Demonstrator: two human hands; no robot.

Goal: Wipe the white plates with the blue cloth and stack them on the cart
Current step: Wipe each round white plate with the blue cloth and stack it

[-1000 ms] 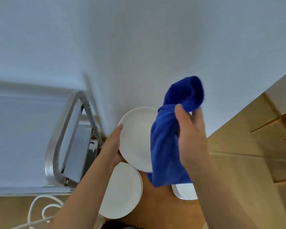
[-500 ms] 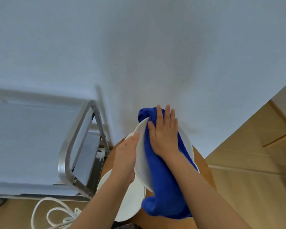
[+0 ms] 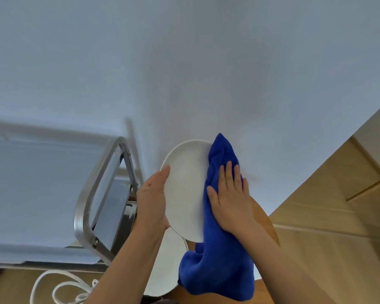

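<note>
Head view: blue cloth (image 3: 219, 216) over plate (image 3: 184, 189) edge

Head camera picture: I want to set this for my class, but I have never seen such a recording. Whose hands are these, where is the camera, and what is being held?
There is no machine here: a person wears a wide-angle camera on the head, looking forward and down at their own two bare hands. The left hand grips the edge of a white plate, which is tilted up off the surface. The right hand presses a blue cloth flat against the right part of that plate, with fingers straight; the cloth hangs down below it. Under the hands, another white plate lies on a round wooden table. To the left stands a metal cart, and a white cord lies coiled on the floor.
</note>
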